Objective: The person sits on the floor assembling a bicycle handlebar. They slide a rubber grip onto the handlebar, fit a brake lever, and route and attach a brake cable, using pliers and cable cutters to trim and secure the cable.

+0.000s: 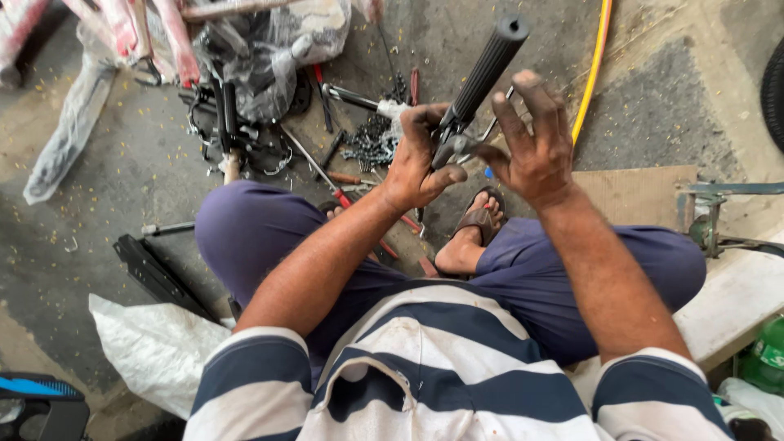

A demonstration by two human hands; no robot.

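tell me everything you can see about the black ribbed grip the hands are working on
The black grip is a long, ribbed tube, rubber by its look, with a flat round end cap. It tilts up and to the right, held above the floor. At its lower end sits a grey metal lever clamp. The left hand grasps that lower end, fingers wrapped around the metal part. The right hand is open, its fingertips touching the clamp, the other fingers spread. Both hands look smeared with grease.

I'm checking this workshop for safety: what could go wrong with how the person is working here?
The handlebar grip is held up only by the left hand, so it could slip. The right hand has fingertips near the metal clamp, a pinch risk. The sandalled foot sits unprotected among loose tools.
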